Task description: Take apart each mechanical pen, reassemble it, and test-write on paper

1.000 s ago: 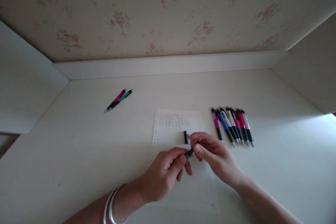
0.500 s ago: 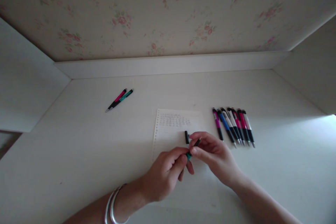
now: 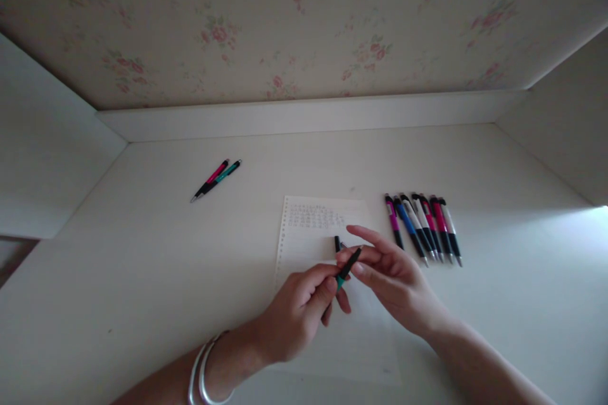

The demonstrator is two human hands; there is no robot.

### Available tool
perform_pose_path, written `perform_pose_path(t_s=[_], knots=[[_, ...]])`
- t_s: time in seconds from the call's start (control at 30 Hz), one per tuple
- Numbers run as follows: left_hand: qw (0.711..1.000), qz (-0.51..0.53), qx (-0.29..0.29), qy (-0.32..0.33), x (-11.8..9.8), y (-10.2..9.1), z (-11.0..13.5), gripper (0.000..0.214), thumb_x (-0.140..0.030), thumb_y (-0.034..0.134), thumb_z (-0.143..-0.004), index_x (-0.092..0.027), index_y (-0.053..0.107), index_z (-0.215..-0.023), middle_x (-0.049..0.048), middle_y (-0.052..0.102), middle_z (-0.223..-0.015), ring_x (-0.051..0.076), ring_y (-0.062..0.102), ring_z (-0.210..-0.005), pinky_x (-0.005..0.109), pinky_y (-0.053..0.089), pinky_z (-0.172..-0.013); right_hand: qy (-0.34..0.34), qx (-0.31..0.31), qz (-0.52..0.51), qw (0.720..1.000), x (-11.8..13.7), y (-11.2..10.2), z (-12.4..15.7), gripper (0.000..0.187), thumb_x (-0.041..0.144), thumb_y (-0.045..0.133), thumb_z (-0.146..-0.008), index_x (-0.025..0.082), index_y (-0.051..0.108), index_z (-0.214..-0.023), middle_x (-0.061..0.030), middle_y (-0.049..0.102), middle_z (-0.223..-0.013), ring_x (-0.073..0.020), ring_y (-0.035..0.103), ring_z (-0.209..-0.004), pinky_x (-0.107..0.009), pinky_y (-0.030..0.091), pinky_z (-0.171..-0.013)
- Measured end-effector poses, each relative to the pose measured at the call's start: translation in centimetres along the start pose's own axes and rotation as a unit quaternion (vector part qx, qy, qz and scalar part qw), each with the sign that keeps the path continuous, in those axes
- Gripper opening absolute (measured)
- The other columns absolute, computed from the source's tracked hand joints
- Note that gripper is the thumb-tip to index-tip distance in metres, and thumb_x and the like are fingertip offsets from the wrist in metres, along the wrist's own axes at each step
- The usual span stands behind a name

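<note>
My left hand (image 3: 299, 313) is closed on the lower end of a teal and black pen (image 3: 346, 267), held over a sheet of lined paper (image 3: 313, 234). My right hand (image 3: 387, 275) touches the pen's black upper part with thumb and fingers, its index finger stretched out. A small black pen piece (image 3: 337, 243) lies on the paper just beyond the fingers. Two silver bangles (image 3: 202, 374) ring my left wrist.
A row of several pens (image 3: 422, 228) lies to the right of the paper. Two more pens, one pink and one teal (image 3: 216, 179), lie at the back left. The white desk (image 3: 142, 266) has raised side walls and a floral wall behind.
My right hand's fingers have loosened and spread, the index finger lifting away from the pen. More of the pen's black upper part shows. My left hand has stayed put.
</note>
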State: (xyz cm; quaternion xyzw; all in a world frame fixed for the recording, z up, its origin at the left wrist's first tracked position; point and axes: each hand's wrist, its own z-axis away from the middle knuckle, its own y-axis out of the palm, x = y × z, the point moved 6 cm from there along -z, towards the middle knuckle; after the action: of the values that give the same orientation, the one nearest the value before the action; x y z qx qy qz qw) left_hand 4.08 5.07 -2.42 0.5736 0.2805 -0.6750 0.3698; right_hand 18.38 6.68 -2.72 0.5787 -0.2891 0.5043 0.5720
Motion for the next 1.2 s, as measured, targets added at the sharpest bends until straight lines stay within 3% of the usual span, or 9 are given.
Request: perform_pose_path(t_s=[0.1,0.23,0.4,0.5,0.6,0.77,0.93,1.1,1.2], knots=[[1.0,-0.008,0.001,0.006,-0.05,0.02,0.03,0.041,-0.044,0.039,-0.106,-0.014,0.065,-0.113,0.0044,0.066,-0.082,0.011,0.05,-0.059,0.024,0.042,-0.057,-0.022,-0.001,-0.012,1.0,0.25,0.0,-0.03,0.05,0.035,0.082,-0.08,0.033,0.062,-0.126,-0.0057,0.074,-0.114,-0.0188,0.071,-0.096,-0.033,0.06,-0.08],[1.0,-0.004,-0.001,0.004,-0.05,-0.02,0.03,0.041,-0.044,0.039,-0.106,-0.014,0.065,-0.113,0.0047,0.066,-0.083,0.01,0.05,-0.059,0.024,0.04,-0.056,-0.027,-0.026,0.007,0.999,0.29,-0.3,-0.14,0.038,0.03,0.082,-0.081,0.03,0.065,-0.115,0.0003,0.074,-0.084,-0.0149,0.071,-0.075,-0.029,0.06,-0.074],[1.0,0.0,-0.003,0.004,-0.03,0.0,0.04,0.042,-0.046,0.039,-0.105,-0.014,0.064,-0.116,0.0047,0.066,-0.082,0.011,0.05,-0.059,0.024,0.041,-0.056,-0.033,-0.011,0.012,0.999,0.45,-0.1,-0.04,0.056,0.039,0.079,-0.083,0.033,0.056,-0.133,-0.008,0.073,-0.115,-0.0205,0.071,-0.096,-0.038,0.06,-0.083],[1.0,-0.006,0.002,0.006,-0.17,0.06,0.05,0.041,-0.045,0.039,-0.105,-0.014,0.065,-0.11,0.0044,0.066,-0.082,0.011,0.05,-0.059,0.024,0.041,-0.056,-0.047,-0.015,0.017,0.999,0.55,-0.07,-0.07,0.051,0.036,0.084,-0.077,0.033,0.062,-0.123,-0.0025,0.073,-0.098,-0.0177,0.07,-0.085,-0.032,0.06,-0.075],[1.0,-0.001,0.002,-0.001,-0.18,0.03,0.04,0.041,-0.044,0.039,-0.106,-0.014,0.065,-0.113,0.0046,0.065,-0.082,0.011,0.05,-0.059,0.024,0.041,-0.056,-0.026,-0.019,0.011,0.999,0.24,-0.15,-0.1,0.043,0.032,0.081,-0.082,0.031,0.062,-0.121,0.0003,0.074,-0.084,-0.0158,0.071,-0.075,-0.032,0.06,-0.075],[1.0,-0.005,0.002,0.014,-0.3,0.07,0.04,0.04,-0.044,0.039,-0.105,-0.013,0.064,-0.112,0.0047,0.065,-0.082,0.011,0.05,-0.059,0.024,0.042,-0.056,-0.031,-0.006,-0.02,0.999,0.5,0.13,-0.05,0.054,0.033,0.081,-0.082,0.034,0.058,-0.131,-0.0051,0.073,-0.111,-0.0186,0.07,-0.094,-0.035,0.059,-0.083],[1.0,-0.014,0.004,0.007,-0.29,0.1,0.07,0.04,-0.043,0.038,-0.106,-0.014,0.063,-0.113,0.0051,0.067,-0.083,0.01,0.05,-0.059,0.024,0.041,-0.056,-0.033,-0.033,-0.003,0.999,0.53,-0.14,-0.18,0.043,0.027,0.085,-0.078,0.03,0.064,-0.115,0.0015,0.071,-0.082,-0.0135,0.068,-0.073,-0.027,0.058,-0.071],[1.0,-0.002,0.009,0.009,-0.12,0.13,0.0,0.041,-0.046,0.04,-0.105,-0.013,0.063,-0.112,0.0055,0.067,-0.084,0.011,0.05,-0.06,0.024,0.041,-0.056,-0.011,0.004,-0.029,1.0,0.35,0.16,0.02,0.051,0.03,0.079,-0.084,0.032,0.058,-0.131,-0.0014,0.075,-0.092,-0.0156,0.07,-0.08,-0.033,0.06,-0.078],[1.0,-0.001,0.004,0.011,0.05,0.06,-0.14,0.041,-0.046,0.04,-0.105,-0.013,0.063,-0.112,0.005,0.066,-0.083,0.01,0.05,-0.059,0.024,0.041,-0.056,-0.037,0.008,-0.028,0.999,0.7,0.42,0.02,0.046,0.031,0.076,-0.087,0.033,0.06,-0.13,-0.0025,0.073,-0.101,-0.015,0.068,-0.084,-0.031,0.059,-0.078]])
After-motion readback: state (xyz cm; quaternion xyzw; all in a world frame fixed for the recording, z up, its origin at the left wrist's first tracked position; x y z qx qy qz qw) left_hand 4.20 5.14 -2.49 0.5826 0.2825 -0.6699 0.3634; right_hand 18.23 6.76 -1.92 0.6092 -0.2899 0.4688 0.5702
